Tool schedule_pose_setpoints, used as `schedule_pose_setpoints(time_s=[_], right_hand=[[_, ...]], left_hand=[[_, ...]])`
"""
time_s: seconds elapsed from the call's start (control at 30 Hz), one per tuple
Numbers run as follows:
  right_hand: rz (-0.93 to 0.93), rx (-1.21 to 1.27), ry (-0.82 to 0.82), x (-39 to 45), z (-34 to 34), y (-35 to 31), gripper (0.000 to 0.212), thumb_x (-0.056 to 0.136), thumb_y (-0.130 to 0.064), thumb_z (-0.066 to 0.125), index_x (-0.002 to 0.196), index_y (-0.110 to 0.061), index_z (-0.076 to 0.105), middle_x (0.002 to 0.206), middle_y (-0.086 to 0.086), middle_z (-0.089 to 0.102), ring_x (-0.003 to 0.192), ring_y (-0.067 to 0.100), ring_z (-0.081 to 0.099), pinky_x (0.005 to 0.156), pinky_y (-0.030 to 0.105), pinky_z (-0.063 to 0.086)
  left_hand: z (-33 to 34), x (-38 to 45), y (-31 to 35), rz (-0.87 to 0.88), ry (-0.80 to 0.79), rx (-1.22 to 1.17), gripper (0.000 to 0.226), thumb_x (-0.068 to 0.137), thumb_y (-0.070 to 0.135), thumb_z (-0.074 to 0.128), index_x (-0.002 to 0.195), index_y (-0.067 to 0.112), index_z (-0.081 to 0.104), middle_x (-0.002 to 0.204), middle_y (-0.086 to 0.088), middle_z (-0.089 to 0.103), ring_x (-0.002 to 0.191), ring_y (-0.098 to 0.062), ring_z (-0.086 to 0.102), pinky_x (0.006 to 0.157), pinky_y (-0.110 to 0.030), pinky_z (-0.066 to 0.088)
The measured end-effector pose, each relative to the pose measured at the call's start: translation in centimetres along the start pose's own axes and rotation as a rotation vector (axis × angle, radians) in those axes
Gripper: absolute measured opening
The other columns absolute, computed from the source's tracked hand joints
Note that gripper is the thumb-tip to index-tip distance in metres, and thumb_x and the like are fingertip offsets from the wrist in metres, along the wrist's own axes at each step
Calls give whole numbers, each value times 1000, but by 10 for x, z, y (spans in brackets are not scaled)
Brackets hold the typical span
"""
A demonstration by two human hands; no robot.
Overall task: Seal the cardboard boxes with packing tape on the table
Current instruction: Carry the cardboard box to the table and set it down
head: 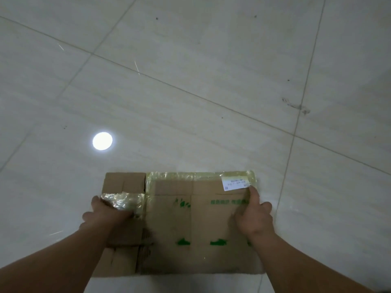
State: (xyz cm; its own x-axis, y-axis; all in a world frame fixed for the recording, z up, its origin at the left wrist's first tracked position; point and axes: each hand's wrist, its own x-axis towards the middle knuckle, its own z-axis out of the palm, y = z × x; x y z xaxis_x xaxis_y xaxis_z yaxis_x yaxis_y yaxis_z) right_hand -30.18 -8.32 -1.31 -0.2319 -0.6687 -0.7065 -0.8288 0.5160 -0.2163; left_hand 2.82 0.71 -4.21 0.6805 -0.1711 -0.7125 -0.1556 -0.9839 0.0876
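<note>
So the main thing here is a flattened brown cardboard box with green printing (190, 225), lying flat on a pale grey tiled floor (190, 92); everything else I'll place off that box.

Along the box's far edge there's a band of shiny yellowish clear packing tape (186, 176), wrinkled, and it turns down the seam on the box's left part too. A crumpled patch of the same tape sits on the box's left section, right under the fingers of the left hand. Up at the box's far right corner there's a small white rectangular label with dark print (234, 182), stuck partly over the tape band.

The left hand (105, 212) is on the box's left section, fingers curled over the crinkly tape patch and looking like they grip the cardboard edge there; how tight the hold is I honestly can't tell, the glare off the tape hides the fingertips. The right hand (254, 216) lies flat on the box's right side, fingers fairly straight, index finger stretched out with its tip touching the lower corner of the white label. Nothing is pinched in that hand, it just presses down.

Beyond the box's far left corner, well apart from it, a bright round light reflection (102, 141) shines on the tiles.
</note>
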Motion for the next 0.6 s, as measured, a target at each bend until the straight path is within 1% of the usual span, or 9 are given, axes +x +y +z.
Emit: schedule_pose_setpoints(time_s=[0.03,0.1,0.13,0.2,0.23,0.3,0.4,0.5,0.6], right_hand=[[-14,13,3,-2,-6,-2,74,91,-27,53,148,-46,10,114,4,26,107,35,49,93,52,51],[-51,19,-2,-12,-21,-6,76,90,-26,54,148,-46,9,110,1,23,98,31,51,88,50,54],[-63,10,-1,-20,-30,-9,78,89,-27,56,149,-45,9,110,1,23,97,31,52,89,48,54],[-89,-8,12,-44,-53,-19,87,85,-33,63,151,-43,8,113,1,24,106,31,52,96,45,50],[-108,-16,12,-59,-67,-26,92,81,-37,67,151,-43,7,117,3,25,112,31,49,99,44,48],[-149,-17,9,-91,-98,-44,100,76,-43,72,150,-43,6,129,6,27,121,31,44,102,44,44],[-198,4,21,-143,-157,-80,100,72,-45,74,149,-45,9,139,7,26,125,30,41,104,43,42],[-240,-2,39,-202,-229,-119,97,72,-46,76,148,-45,16,144,6,25,128,29,39,105,39,39],[-309,-65,45,-266,-307,-159,92,71,-54,75,145,-44,23,149,1,16,131,31,37,107,39,38]], left_hand=[[-2,-4,-1,0,18,-24,113,58,47,88,147,22,22,133,-25,36,123,-48,39,102,-54,41],[-16,-20,2,35,45,-67,100,64,46,86,143,24,29,129,-23,35,118,-49,43,96,-52,44],[-26,-29,4,67,49,-71,93,66,47,85,140,24,32,127,-22,35,114,-49,45,92,-51,46],[-55,-54,11,147,54,-59,89,67,49,84,136,21,34,123,-21,36,107,-50,48,85,-50,48],[-73,-68,16,193,60,-42,93,67,49,85,138,21,32,124,-22,36,108,-50,48,87,-52,48],[-116,-99,25,267,60,-20,104,69,40,86,147,24,21,134,-25,33,118,-52,44,95,-56,44],[-191,-151,41,341,48,-22,115,68,35,88,154,29,12,144,-22,29,127,-48,40,102,-58,40],[-271,-211,61,419,33,24,109,63,42,88,149,34,22,143,-16,32,124,-43,44,100,-58,43],[-355,-276,87,532,77,163,101,61,57,84,145,33,34,158,-7,14,132,-41,40,104,-54,41]])
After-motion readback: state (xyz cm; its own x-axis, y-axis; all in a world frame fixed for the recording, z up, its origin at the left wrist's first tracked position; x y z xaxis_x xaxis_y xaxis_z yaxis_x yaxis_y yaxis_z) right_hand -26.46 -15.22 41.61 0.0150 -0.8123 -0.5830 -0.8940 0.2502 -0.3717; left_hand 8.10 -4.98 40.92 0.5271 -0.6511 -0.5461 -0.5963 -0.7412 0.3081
